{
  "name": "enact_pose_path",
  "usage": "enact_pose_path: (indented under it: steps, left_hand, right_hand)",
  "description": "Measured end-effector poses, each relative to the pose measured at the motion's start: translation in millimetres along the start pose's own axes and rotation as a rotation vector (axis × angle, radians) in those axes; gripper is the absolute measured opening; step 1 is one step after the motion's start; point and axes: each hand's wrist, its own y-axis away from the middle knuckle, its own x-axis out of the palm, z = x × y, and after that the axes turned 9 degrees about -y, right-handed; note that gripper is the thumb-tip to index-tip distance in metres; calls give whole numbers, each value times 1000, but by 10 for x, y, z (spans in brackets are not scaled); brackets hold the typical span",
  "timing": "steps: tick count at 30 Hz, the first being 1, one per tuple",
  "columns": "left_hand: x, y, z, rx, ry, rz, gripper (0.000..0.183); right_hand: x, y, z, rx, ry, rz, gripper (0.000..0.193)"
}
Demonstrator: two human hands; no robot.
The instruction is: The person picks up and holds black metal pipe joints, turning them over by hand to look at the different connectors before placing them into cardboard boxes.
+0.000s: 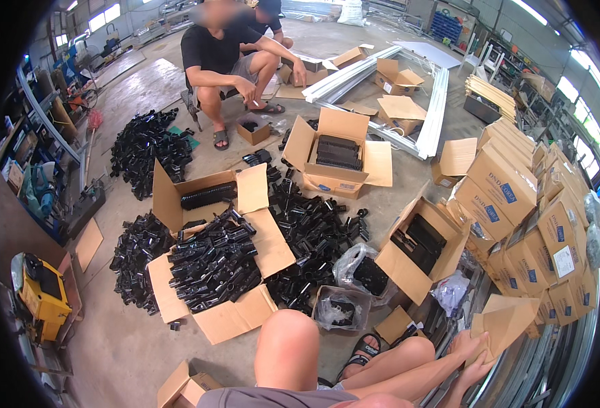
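At the lower right, both my arms reach out to a small brown cardboard box (507, 319) with its flaps up. My left hand (464, 345) is closed on its near edge. Just below, my right hand (477, 371) grips the lower side of the same box. Beside my hands, a small cardboard box (398, 325) with black parts rests on the floor near my sandal. An upright open carton (419, 289) holding black parts stands beyond it, with a crumpled clear plastic bag (451, 294) close by.
Heaps of black parts (306, 231) cover the floor ahead, around open cartons (344, 173). Stacked closed cartons (497, 194) line the right, with metal bars beneath. A yellow machine (43, 299) stands left. A person (225, 61) squats ahead, another behind. White profiles (354, 75) lie farther back.
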Motion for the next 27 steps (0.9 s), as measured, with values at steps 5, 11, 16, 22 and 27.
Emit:
enact_pose_path:
  steps: [5,11,16,22,27]
  left_hand:
    - [-7,22,-37,-64,10,-44,61]
    - [-42,38,-69,-114,16,-102,59]
    - [-109,80,-109,-134,14,-136,57]
    - [-144,150,-143,-165,14,-172,54]
    - [-112,51,-61,-105,-49,-185,53]
  right_hand:
    - [302,383,587,-226,129,-30,53]
    - [273,498,638,-83,32,35,46]
    - [241,560,719,-82,15,-48,34]
    - [161,549,862,-29,5,-56,40]
    - [94,76,898,93,17,-96,57]
